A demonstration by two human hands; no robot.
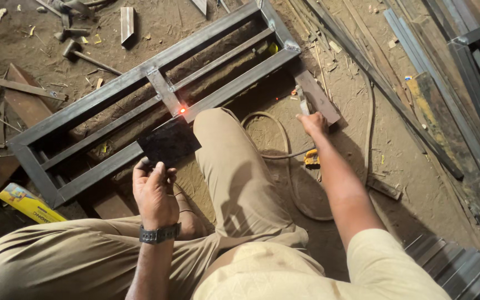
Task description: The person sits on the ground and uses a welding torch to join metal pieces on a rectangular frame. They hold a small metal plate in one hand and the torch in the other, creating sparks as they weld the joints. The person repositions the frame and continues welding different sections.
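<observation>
Squatting over a sandy dirt floor (418,183), a person in tan trousers is working beside a long rectangular frame of grey steel bars (112,91), which is lying flat on the ground and running diagonally from the lower left toward the upper middle of the view. Stacked lengths of flat steel strip (462,111) are lying along the right edge, well apart from the frame. A tan cable (284,150) is looping across the dirt between the bent knee and the outstretched arm. A dark rectangular shield plate (168,143) is being held just over the frame's near rail; the left hand (154,191), wearing a dark wristwatch, is gripping it from below, fingers curled closed around its handle. A flat brown metal plate (319,97) is lying on the dirt just beyond the frame's right corner. The right hand (313,123) is reaching out to it, closed around a small pale tool (303,103) whose tip is resting beside that plate; what kind of tool it is cannot be told. A hammer (87,55) is lying on the ground past the frame at upper left. A small orange-red glowing spot (182,110) is showing on the frame's near rail, at the joint with a cross bar, just above the shield plate's upper edge.
</observation>
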